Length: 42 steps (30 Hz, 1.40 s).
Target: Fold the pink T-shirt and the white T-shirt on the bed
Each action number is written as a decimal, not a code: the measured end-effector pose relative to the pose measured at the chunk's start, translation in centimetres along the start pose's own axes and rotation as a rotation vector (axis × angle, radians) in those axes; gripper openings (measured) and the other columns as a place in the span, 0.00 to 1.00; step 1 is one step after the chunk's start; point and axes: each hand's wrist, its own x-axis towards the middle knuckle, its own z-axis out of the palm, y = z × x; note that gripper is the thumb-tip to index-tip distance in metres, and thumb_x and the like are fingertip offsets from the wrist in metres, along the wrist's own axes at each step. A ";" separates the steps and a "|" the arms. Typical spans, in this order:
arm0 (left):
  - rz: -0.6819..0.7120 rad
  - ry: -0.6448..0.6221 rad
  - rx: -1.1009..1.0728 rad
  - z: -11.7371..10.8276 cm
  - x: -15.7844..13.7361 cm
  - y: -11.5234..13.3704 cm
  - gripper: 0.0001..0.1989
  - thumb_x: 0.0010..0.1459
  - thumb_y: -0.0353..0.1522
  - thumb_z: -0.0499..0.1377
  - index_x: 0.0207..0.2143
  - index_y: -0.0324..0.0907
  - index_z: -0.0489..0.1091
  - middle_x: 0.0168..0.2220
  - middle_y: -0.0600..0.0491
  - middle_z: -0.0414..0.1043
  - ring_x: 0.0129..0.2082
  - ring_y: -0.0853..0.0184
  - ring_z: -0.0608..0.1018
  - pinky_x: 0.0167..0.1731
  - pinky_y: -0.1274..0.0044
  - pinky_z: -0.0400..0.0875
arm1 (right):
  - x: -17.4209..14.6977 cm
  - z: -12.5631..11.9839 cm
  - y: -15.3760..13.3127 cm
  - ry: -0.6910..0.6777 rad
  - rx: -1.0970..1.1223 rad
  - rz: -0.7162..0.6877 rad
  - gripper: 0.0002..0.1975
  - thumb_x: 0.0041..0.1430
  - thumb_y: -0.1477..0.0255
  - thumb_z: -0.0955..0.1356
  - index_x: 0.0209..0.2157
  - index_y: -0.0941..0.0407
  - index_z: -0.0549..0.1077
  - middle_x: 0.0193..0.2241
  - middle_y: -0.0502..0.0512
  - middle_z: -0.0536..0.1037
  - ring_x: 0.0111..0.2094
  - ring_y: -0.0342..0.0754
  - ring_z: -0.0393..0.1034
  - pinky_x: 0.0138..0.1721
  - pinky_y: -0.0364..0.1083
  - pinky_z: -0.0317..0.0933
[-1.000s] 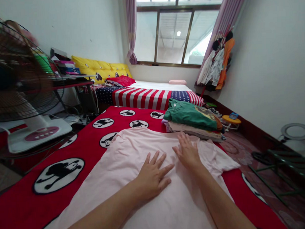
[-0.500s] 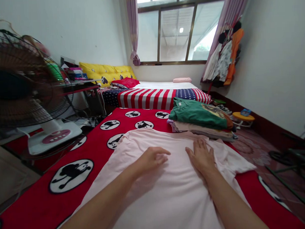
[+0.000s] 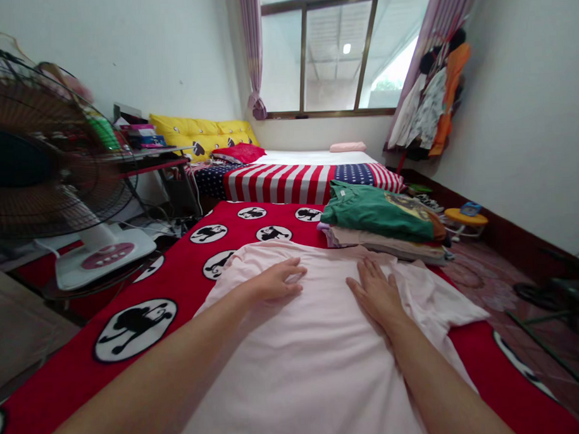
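Hands press a pink shirt (image 3: 318, 361): left hand (image 3: 277, 282) fingers curled, right hand (image 3: 375, 293) fingers flat, apart.

We see a bed covered by a red blanket (image 3: 187, 277) printed with black-and-white cartoon roundels. A pale pink shirt (image 3: 313, 355) lies spread flat on it, running from the near edge toward the far end. At the far right, a stack of folded clothes (image 3: 382, 225) topped by a green garment rests on the blanket, touching the shirt's far edge.
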 end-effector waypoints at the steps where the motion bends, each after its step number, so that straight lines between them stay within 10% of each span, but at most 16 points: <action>1: -0.010 0.020 -0.083 -1.3 -0.8 -0.7 0.24 0.57 0.43 0.54 0.51 0.40 0.71 0.58 0.45 0.65 0.55 0.58 0.70 0.53 0.72 0.63 | 0.0 0.0 0.0 0.005 0.003 -0.002 0.30 0.65 0.60 0.54 0.63 0.62 0.55 0.66 0.62 0.49 0.66 0.56 0.41 0.60 0.64 0.42; 6: -0.409 0.585 0.124 -6.8 -6.5 -6.5 0.19 0.52 0.37 0.55 0.43 0.40 0.75 0.41 0.47 0.78 0.39 0.60 0.77 0.41 0.73 0.69 | 0.0 0.2 -0.1 0.034 0.016 -0.001 0.29 0.64 0.61 0.55 0.62 0.62 0.56 0.66 0.62 0.50 0.66 0.56 0.42 0.59 0.64 0.43; 11: -0.579 0.381 0.048 -6.6 -11.0 -9.8 0.16 0.43 0.39 0.61 0.33 0.40 0.77 0.29 0.50 0.78 0.32 0.58 0.77 0.32 0.75 0.68 | 0.2 0.3 0.0 0.034 0.022 0.008 0.29 0.64 0.61 0.56 0.62 0.62 0.57 0.65 0.62 0.51 0.65 0.56 0.42 0.59 0.64 0.43; 20: -0.476 0.125 -0.726 -5.2 -10.7 -2.5 0.30 0.42 0.48 0.66 0.47 0.43 0.73 0.42 0.51 0.77 0.39 0.59 0.76 0.32 0.77 0.69 | 0.1 0.2 0.1 0.027 0.054 0.001 0.29 0.64 0.61 0.56 0.61 0.61 0.57 0.65 0.62 0.51 0.65 0.56 0.42 0.60 0.64 0.42; 25: -0.517 0.215 -0.745 -4.6 -10.5 -3.8 0.28 0.40 0.49 0.67 0.38 0.36 0.75 0.33 0.49 0.77 0.32 0.61 0.76 0.30 0.77 0.67 | 0.1 0.1 0.2 0.038 0.072 -0.005 0.29 0.63 0.61 0.56 0.61 0.61 0.58 0.65 0.62 0.51 0.65 0.56 0.43 0.60 0.64 0.42; 30: -0.605 0.389 -0.321 -8.0 -9.8 -7.1 0.32 0.47 0.55 0.57 0.37 0.34 0.73 0.27 0.54 0.76 0.28 0.67 0.73 0.27 0.80 0.65 | 0.1 0.1 0.3 0.041 0.088 -0.003 0.28 0.63 0.61 0.57 0.61 0.60 0.59 0.65 0.62 0.51 0.65 0.56 0.42 0.60 0.64 0.42; 36: -0.733 0.457 0.144 -14.3 -8.1 -9.8 0.16 0.53 0.40 0.59 0.35 0.34 0.74 0.29 0.53 0.75 0.38 0.60 0.74 0.36 0.77 0.65 | 0.2 0.2 0.3 0.038 0.093 0.004 0.29 0.63 0.61 0.57 0.61 0.61 0.58 0.65 0.61 0.51 0.65 0.56 0.42 0.60 0.64 0.41; 42: -0.897 0.475 0.498 -13.1 -7.2 -11.4 0.10 0.47 0.30 0.60 0.32 0.33 0.76 0.42 0.33 0.73 0.47 0.40 0.71 0.44 0.59 0.63 | 0.1 0.1 0.2 0.040 0.102 0.008 0.29 0.62 0.61 0.57 0.61 0.61 0.58 0.65 0.61 0.51 0.65 0.56 0.42 0.60 0.63 0.41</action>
